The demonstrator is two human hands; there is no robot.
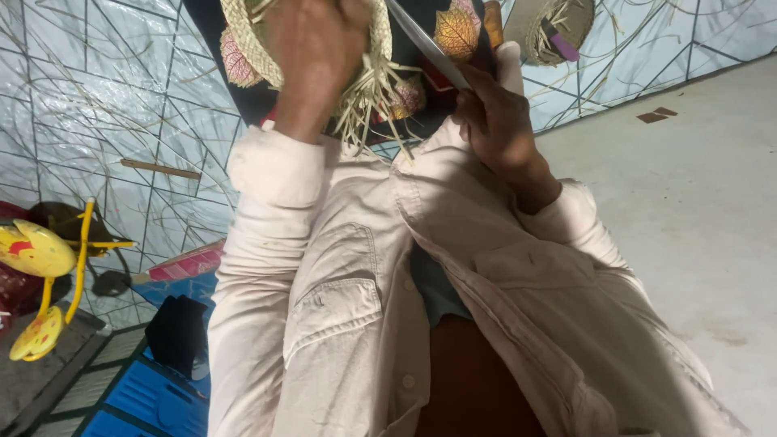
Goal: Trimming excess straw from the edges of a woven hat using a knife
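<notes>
Now | left hand (312,57) grips pale woven straw basket piece (259,48) | right hand (498,121) closed around long grey metal blade (425,44)

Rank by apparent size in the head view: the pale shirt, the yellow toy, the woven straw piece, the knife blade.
1. Pale shirt, by far the largest.
2. Yellow toy and woven straw piece: alike, both cropped, unranked.
3. Knife blade, smallest.

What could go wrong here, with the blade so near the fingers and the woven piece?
1. The right hand holds a long blade close to the left hand; a slip might cut it.
2. The blade could sever loose straw ends of the woven straw piece unintentionally.
</notes>
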